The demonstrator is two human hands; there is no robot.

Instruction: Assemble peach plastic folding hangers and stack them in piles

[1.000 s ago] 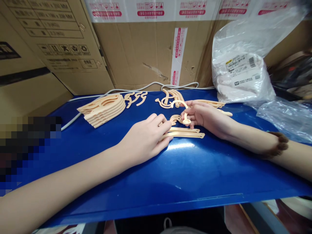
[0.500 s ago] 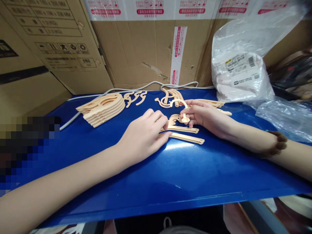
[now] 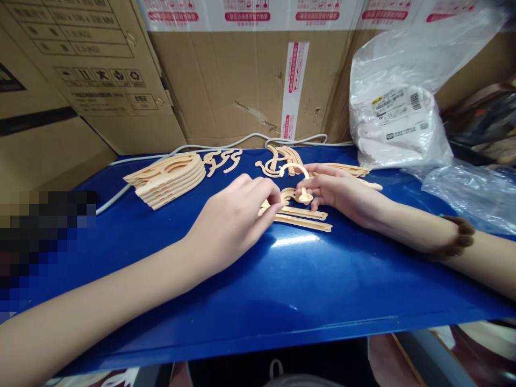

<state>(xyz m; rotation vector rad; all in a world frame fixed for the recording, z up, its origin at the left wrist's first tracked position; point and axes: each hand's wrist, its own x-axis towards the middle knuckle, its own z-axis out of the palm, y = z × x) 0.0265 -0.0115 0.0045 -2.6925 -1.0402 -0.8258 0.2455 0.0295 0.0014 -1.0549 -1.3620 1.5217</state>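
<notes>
Strips [image 3: 304,222] have drawn closer, right hand [image 3: 338,192] pinching hook [image 3: 305,198], grip of left hand [image 3: 234,220] unclear.

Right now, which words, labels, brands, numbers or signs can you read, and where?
"1.9(KG)": left box
"2.3(KG)": same box
"MM": same; its digits blurred
Umbrella sign, arrows, recycling sign: same
Tape: pink print, too small
Bag label: barcode; print too blurred
Rest: too blurred

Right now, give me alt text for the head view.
The right hand holds a cream hook over a blue table; the left hand is at two long cream strips. Stacked cream pieces lie farther left, before cardboard boxes.
</notes>
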